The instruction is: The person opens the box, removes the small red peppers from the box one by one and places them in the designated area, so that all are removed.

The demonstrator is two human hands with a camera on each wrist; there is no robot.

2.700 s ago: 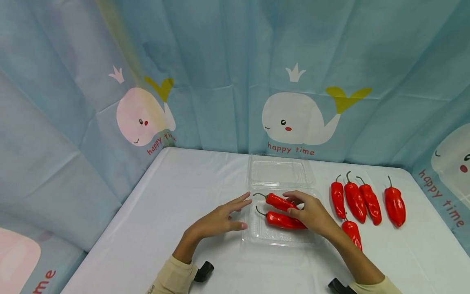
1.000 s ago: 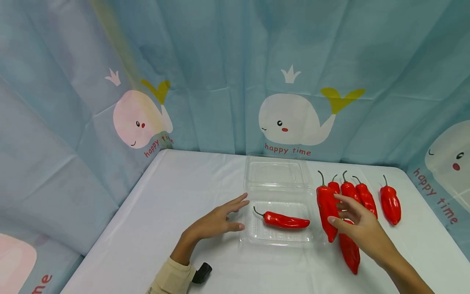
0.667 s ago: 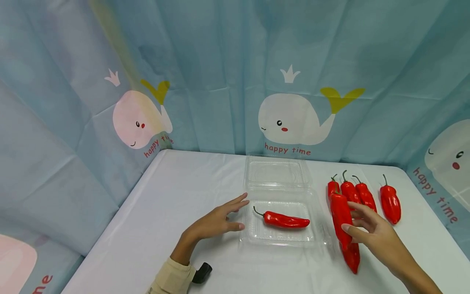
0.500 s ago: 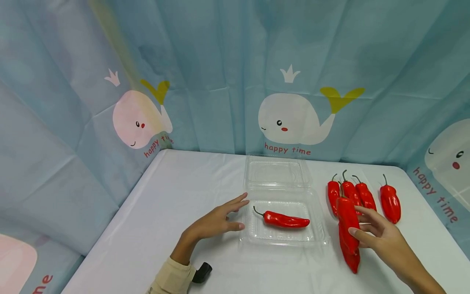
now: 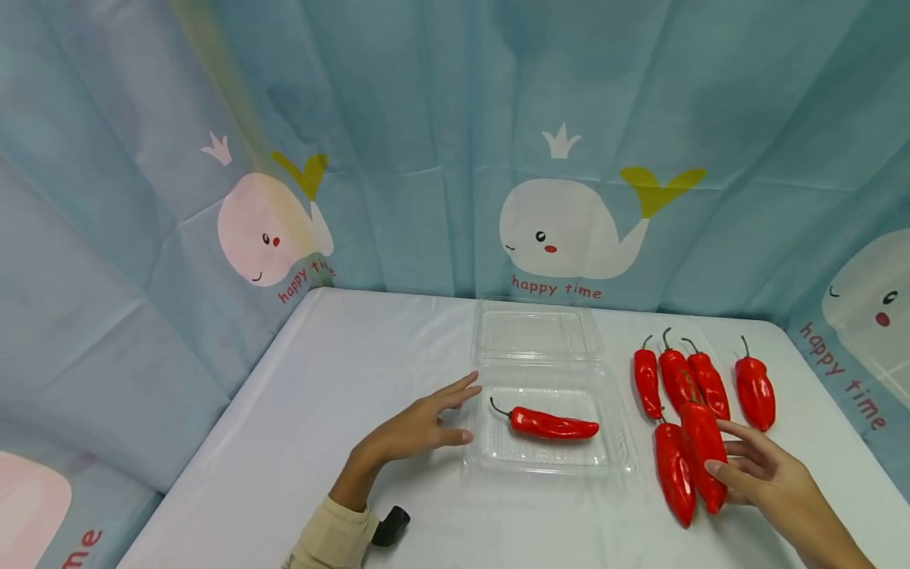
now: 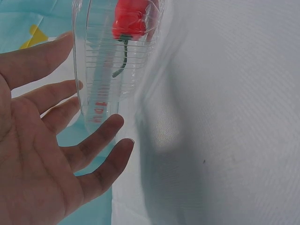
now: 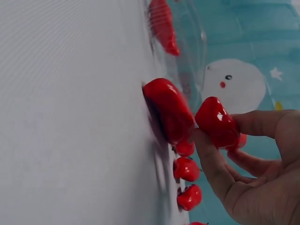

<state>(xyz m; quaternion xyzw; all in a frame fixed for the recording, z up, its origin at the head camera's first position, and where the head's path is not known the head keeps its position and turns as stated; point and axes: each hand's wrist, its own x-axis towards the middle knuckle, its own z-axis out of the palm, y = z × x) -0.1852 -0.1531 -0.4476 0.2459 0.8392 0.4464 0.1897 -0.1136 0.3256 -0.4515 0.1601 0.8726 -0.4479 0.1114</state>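
My right hand (image 5: 771,474) pinches a red chili pepper (image 5: 704,454) between thumb and fingers, beside another pepper (image 5: 674,474) that lies on the table. In the right wrist view the pinched pepper (image 7: 216,123) is held up off the white cloth. My left hand (image 5: 423,427) has its fingers spread at the left rim of a clear plastic clamshell box (image 5: 490,458). One pepper (image 5: 553,423) lies crosswise in its base, stem to the left. The left wrist view shows fingertips (image 6: 117,121) right by the box wall (image 6: 79,56).
The lid (image 5: 536,332) lies folded back behind the base. Several more peppers, such as one at the far right (image 5: 755,391), lie on the white tablecloth (image 5: 370,340). A blue whale-print curtain (image 5: 412,158) rises behind the table.
My right hand has taken one of the two peppers out of the box and carried it right, past the box edge to the loose peppers. The left hand has stayed nearly still.
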